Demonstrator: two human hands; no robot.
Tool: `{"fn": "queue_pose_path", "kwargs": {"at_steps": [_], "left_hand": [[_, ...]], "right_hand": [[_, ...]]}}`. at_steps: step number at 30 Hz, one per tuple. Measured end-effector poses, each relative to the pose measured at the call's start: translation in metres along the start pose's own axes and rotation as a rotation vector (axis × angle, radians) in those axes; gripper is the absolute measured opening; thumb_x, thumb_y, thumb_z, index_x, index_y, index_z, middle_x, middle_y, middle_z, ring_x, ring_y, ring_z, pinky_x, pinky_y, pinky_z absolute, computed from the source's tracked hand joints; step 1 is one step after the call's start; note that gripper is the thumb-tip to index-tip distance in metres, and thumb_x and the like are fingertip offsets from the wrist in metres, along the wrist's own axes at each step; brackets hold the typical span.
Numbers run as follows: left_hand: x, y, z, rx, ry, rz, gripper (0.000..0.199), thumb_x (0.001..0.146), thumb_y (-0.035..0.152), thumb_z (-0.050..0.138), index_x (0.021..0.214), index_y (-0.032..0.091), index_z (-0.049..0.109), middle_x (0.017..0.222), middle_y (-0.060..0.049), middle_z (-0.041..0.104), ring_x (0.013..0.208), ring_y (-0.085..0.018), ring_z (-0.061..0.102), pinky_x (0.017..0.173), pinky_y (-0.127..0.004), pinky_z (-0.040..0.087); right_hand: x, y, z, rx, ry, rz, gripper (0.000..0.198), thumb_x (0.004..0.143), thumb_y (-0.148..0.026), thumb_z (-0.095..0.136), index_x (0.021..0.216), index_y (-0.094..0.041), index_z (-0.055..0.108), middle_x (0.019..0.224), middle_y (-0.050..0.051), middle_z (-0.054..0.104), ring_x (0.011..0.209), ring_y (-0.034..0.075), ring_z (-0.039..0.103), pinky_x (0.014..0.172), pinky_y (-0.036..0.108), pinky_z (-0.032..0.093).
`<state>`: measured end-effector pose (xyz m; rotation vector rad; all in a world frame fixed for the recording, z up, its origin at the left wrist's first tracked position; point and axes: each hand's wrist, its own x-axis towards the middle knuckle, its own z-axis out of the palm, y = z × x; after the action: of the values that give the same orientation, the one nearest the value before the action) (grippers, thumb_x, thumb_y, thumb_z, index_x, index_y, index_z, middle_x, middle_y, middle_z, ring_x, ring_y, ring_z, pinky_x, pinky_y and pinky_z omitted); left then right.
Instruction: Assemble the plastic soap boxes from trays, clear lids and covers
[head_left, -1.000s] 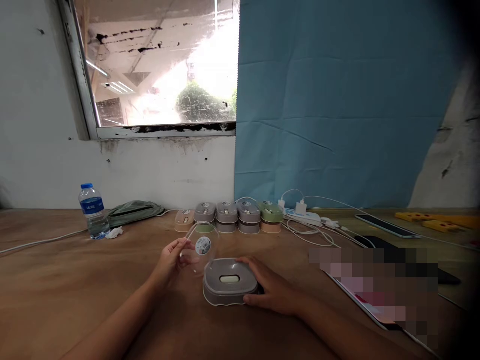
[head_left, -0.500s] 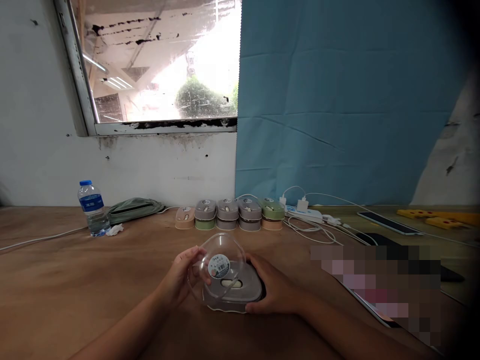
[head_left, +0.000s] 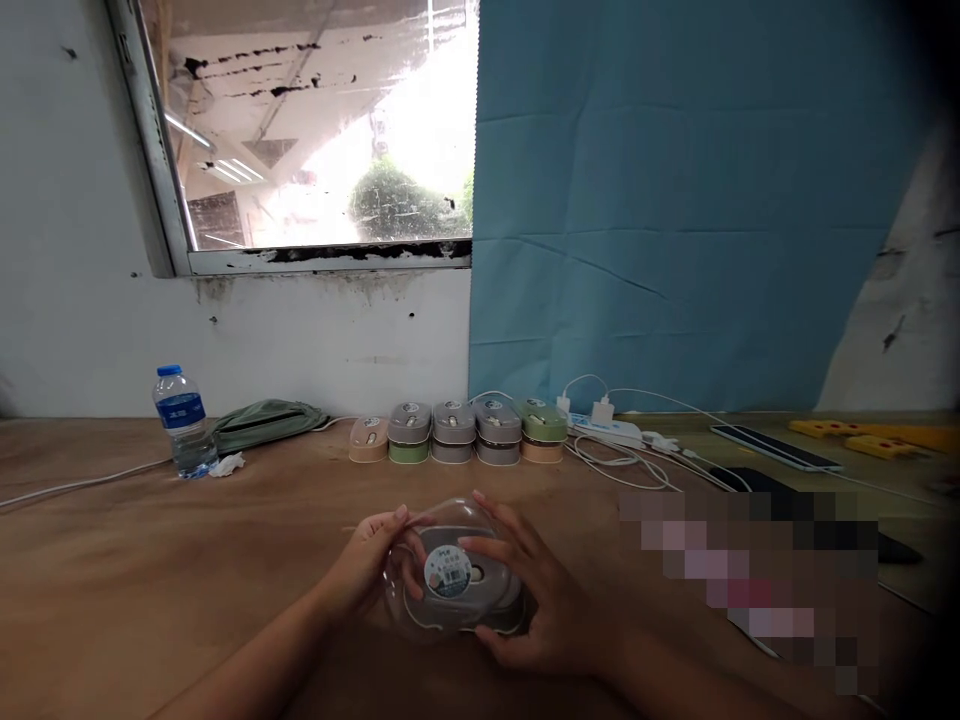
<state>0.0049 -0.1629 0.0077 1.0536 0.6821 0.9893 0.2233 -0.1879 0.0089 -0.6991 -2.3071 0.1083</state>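
A clear plastic lid (head_left: 442,520) with a round printed label (head_left: 448,571) is tilted over a grey plastic box (head_left: 508,612) on the table. My left hand (head_left: 373,555) grips the lid's left edge, some fingers visible through the plastic. Over the lid's right side, my right hand (head_left: 544,590) has its fingers spread. Its fingertips are at the lid's upper surface, and its thumb is near the front edge of the box. Beneath the lid, a small pale piece shows on the box's top. Whether the lid rests on the box, I cannot tell.
Behind stand several small boxes (head_left: 454,425) in pink, grey and green, mostly stacked in pairs. A water bottle (head_left: 184,425) and green pouch (head_left: 270,422) lie left. White cables (head_left: 619,460), a power strip (head_left: 607,430) and a phone (head_left: 776,447) are right.
The lid has come down and to the right over the grey box. My right hand has left the box's side, its fingers now spread over the lid. My left hand keeps its grip.
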Motion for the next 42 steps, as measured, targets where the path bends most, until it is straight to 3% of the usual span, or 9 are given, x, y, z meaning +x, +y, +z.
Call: {"fn": "queue_pose_path", "kwargs": {"at_steps": [6,8,10,13,16,19,21,29,42], "left_hand": [[-0.007,0.006,-0.001,0.010,-0.194,0.012,0.045,0.078,0.045,0.048,0.105,0.010,0.058,0.078,-0.010,0.066,0.056,-0.016,0.061,0.058,-0.028,0.047],[-0.005,0.010,-0.006,0.069,-0.167,0.096,0.043,0.077,0.042,0.050,0.105,0.010,0.059,0.091,-0.013,0.065,0.075,-0.020,0.061,0.073,-0.032,0.046],[0.001,0.011,-0.016,0.161,-0.052,0.206,0.040,0.076,0.040,0.053,0.102,0.011,0.060,0.100,-0.013,0.063,0.093,-0.023,0.056,0.087,-0.034,0.039],[0.008,0.008,-0.033,0.316,0.089,0.261,0.039,0.075,0.039,0.055,0.106,0.016,0.057,0.114,-0.011,0.055,0.107,-0.024,0.048,0.095,-0.036,0.032],[0.007,0.005,-0.038,0.489,-0.041,0.189,0.050,0.073,0.039,0.057,0.120,0.023,0.045,0.128,-0.008,0.041,0.115,-0.024,0.040,0.095,-0.038,0.032],[-0.002,0.005,-0.031,0.748,-0.269,0.217,0.066,0.064,0.037,0.067,0.123,0.025,0.041,0.132,-0.007,0.031,0.121,-0.025,0.030,0.100,-0.038,0.026],[-0.006,0.006,-0.026,0.919,-0.324,0.258,0.073,0.057,0.036,0.072,0.122,0.026,0.042,0.133,-0.008,0.025,0.124,-0.028,0.023,0.103,-0.040,0.021],[-0.005,0.007,-0.027,1.143,-0.335,0.280,0.079,0.053,0.035,0.074,0.124,0.030,0.039,0.135,-0.007,0.020,0.125,-0.031,0.020,0.102,-0.041,0.021],[-0.005,0.010,-0.027,1.144,-0.338,0.320,0.075,0.053,0.036,0.074,0.122,0.031,0.043,0.133,-0.006,0.025,0.123,-0.030,0.025,0.101,-0.042,0.024]], "right_hand": [[-0.001,0.007,-0.003,0.055,0.028,0.099,0.057,0.053,-0.033,0.071,0.104,-0.024,0.047,0.128,0.007,0.034,0.117,0.026,0.037,0.095,0.036,0.033],[-0.002,0.012,-0.004,0.078,0.088,0.180,0.058,0.050,-0.038,0.073,0.099,-0.023,0.047,0.123,0.009,0.037,0.114,0.027,0.038,0.093,0.036,0.035],[-0.002,0.017,-0.003,0.097,0.122,0.283,0.056,0.048,-0.039,0.074,0.094,-0.022,0.045,0.116,0.008,0.041,0.110,0.027,0.041,0.089,0.036,0.037],[-0.001,0.020,0.001,0.151,0.048,0.448,0.052,0.051,-0.038,0.073,0.090,-0.022,0.042,0.099,0.004,0.047,0.093,0.022,0.048,0.078,0.032,0.042],[-0.001,0.020,0.004,0.251,-0.058,0.523,0.059,0.053,-0.039,0.071,0.100,-0.021,0.039,0.098,0.003,0.047,0.088,0.020,0.049,0.075,0.030,0.043],[-0.002,0.019,0.004,0.282,-0.129,0.470,0.082,0.046,-0.041,0.076,0.113,-0.022,0.033,0.111,0.006,0.039,0.103,0.023,0.043,0.086,0.033,0.039],[-0.001,0.018,0.002,0.270,-0.185,0.427,0.090,0.042,-0.041,0.077,0.118,-0.023,0.032,0.117,0.007,0.035,0.109,0.024,0.039,0.091,0.035,0.036],[0.001,0.023,-0.008,0.209,-0.352,0.322,0.094,0.046,-0.038,0.074,0.128,-0.024,0.029,0.132,0.008,0.025,0.121,0.027,0.028,0.099,0.038,0.028],[0.003,0.017,-0.010,0.164,-0.338,0.254,0.088,0.050,-0.041,0.071,0.126,-0.022,0.031,0.124,0.008,0.035,0.115,0.026,0.036,0.097,0.036,0.031]]}}
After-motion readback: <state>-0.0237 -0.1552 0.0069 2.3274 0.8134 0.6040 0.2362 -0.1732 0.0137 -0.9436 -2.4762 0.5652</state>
